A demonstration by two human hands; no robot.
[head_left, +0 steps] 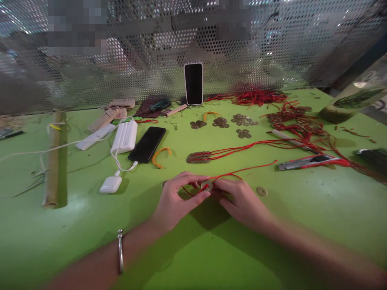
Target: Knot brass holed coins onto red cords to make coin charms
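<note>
Pinching holed coin [209,183], with red cord [256,166] through its hole, between thumb and forefinger of left hand [175,195]. Bending fingers of right hand [240,197] close together at holed coin's three o'clock edge; cannot tell exact hold. Finding, from that coin: loose coin [262,191] at three o'clock; corded coin row [198,157] at twelve; black phone [148,145] at ten; all lying on green table [187,257].

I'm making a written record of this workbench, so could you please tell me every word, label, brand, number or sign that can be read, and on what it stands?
No text can be read with certainty.
Container at far right: pale, script-like lettering, too blurred to read.
Coin in the left hand: any marks are too small to read.
Upright phone: dark screen, nothing readable.
</note>
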